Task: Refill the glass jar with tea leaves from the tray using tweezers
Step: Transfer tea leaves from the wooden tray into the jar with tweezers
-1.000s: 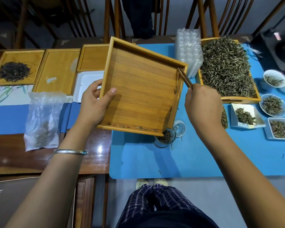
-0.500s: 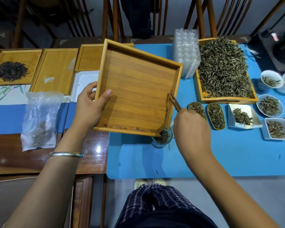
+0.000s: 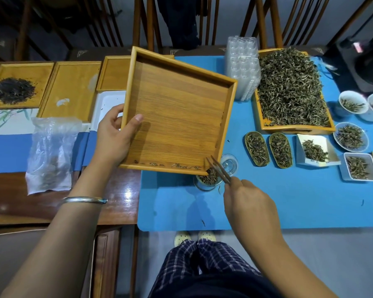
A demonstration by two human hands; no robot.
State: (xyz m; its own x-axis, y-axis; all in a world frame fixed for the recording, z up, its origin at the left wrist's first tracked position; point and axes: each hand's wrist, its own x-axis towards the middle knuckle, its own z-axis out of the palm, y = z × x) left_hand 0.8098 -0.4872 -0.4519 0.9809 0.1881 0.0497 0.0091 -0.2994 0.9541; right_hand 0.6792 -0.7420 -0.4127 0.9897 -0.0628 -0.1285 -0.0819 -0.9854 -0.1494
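Note:
My left hand point(image 3: 113, 138) grips the left rim of a square bamboo tray point(image 3: 177, 112) and holds it tilted, its lower right corner over a small glass jar point(image 3: 207, 181). The jar stands on the blue mat point(image 3: 289, 201) and holds tea leaves. A few leaves point(image 3: 185, 166) lie along the tray's lower rim. My right hand point(image 3: 249, 203) pinches wooden tweezers point(image 3: 219, 169), their tips at the tray's lower right corner just above the jar's mouth. The jar's glass lid point(image 3: 229, 163) lies beside it.
A large tray heaped with green tea point(image 3: 289, 91) sits at the back right, a stack of clear plastic cups point(image 3: 242, 67) beside it. Small dishes and scoops of leaves point(image 3: 280, 150) line the right. Left: a plastic bag point(image 3: 52, 155), a white tray point(image 3: 107, 104), bamboo trays, one holding dark tea point(image 3: 13, 90).
My right hand moved down along the tray's right rim, bringing the tweezers from its upper right side to the lower corner over the jar. The tray shifted slightly; two scoops became visible.

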